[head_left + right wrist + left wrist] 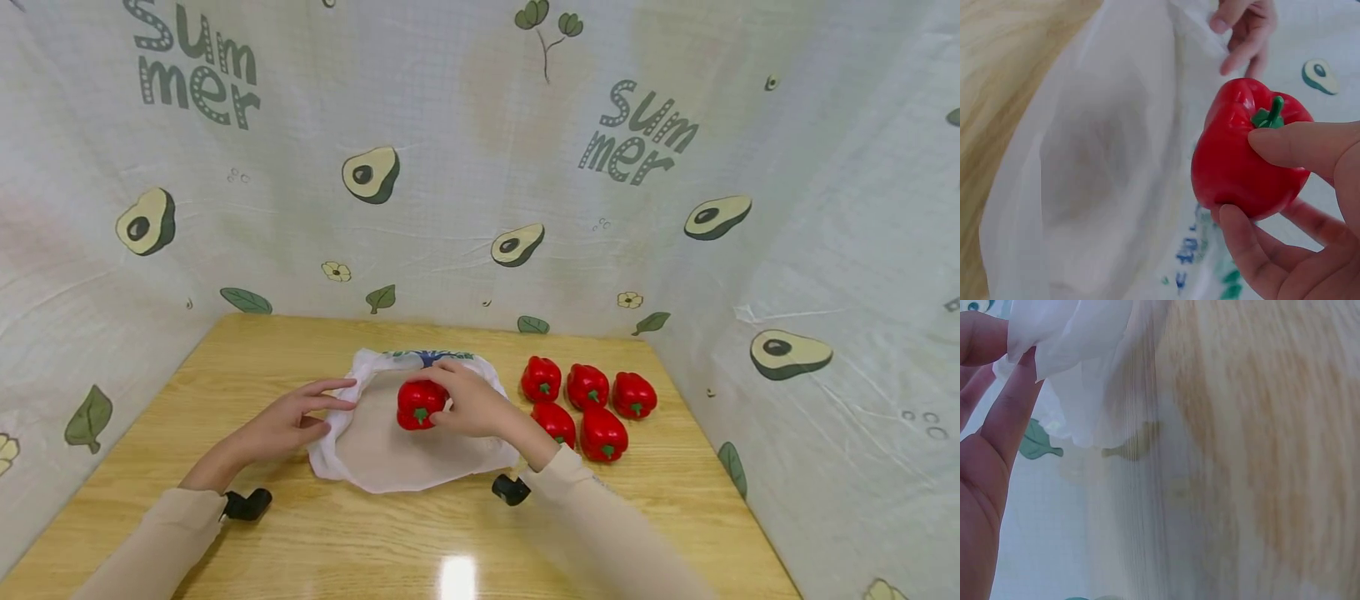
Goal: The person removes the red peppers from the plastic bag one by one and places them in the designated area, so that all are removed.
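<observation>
A red bell pepper (417, 403) with a green stem is gripped by my right hand (474, 403) over the opening of a white plastic bag (405, 485). In the right wrist view the thumb lies across the bell pepper (1247, 169) near its stem, with fingers around the far side. My left hand (288, 421) is at the bag's left rim, its fingers extended and spread. In the left wrist view its fingertips (1027, 362) touch the thin plastic. The bag lies spread with its mouth wide, blue and green print along its far edge.
Several more red bell peppers (588, 387) sit in a cluster on the wooden table (360, 550), right of the bag. A white cloth (450, 108) printed with avocados and leaves hangs behind the table and along both sides.
</observation>
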### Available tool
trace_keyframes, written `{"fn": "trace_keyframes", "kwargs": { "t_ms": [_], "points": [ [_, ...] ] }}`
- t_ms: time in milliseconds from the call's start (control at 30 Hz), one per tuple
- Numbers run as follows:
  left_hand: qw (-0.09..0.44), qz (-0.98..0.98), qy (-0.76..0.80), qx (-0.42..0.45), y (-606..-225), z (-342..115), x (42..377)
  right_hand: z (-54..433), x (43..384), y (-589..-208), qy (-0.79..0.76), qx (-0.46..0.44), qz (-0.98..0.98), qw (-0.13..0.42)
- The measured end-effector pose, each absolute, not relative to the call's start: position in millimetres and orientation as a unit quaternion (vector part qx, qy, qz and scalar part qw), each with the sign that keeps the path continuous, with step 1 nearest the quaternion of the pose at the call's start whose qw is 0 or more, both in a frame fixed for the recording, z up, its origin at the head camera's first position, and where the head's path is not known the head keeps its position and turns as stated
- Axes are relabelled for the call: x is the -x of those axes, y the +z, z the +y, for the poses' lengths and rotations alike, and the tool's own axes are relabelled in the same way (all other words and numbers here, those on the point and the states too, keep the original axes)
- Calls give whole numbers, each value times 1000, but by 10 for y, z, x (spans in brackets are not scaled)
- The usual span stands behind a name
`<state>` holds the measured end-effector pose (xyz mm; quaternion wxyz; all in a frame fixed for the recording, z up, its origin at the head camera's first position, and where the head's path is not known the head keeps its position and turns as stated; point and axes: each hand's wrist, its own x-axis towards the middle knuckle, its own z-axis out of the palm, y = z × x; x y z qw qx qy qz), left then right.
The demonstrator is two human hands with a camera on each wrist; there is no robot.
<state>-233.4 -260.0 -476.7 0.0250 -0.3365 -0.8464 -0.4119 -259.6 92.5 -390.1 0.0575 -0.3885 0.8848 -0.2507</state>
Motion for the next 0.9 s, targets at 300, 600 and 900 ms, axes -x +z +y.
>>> {"fn": "trace_keyframes", "kwargs": {
  "t_ms": [300, 600, 900],
  "points": [
    [40, -837, -417, 352, -4767, -2613, 2312, 1566, 2528, -3639, -264, 367, 891, 44],
    [30, -843, -414, 343, -4756, -2621, 2336, 2300, 2415, -3456, -234, 344, 909, 3],
    [40, -833, -416, 361, -4733, -2609, 2333, 2910, 2399, -3392, -221, 333, 916, -40]
  ]
}}
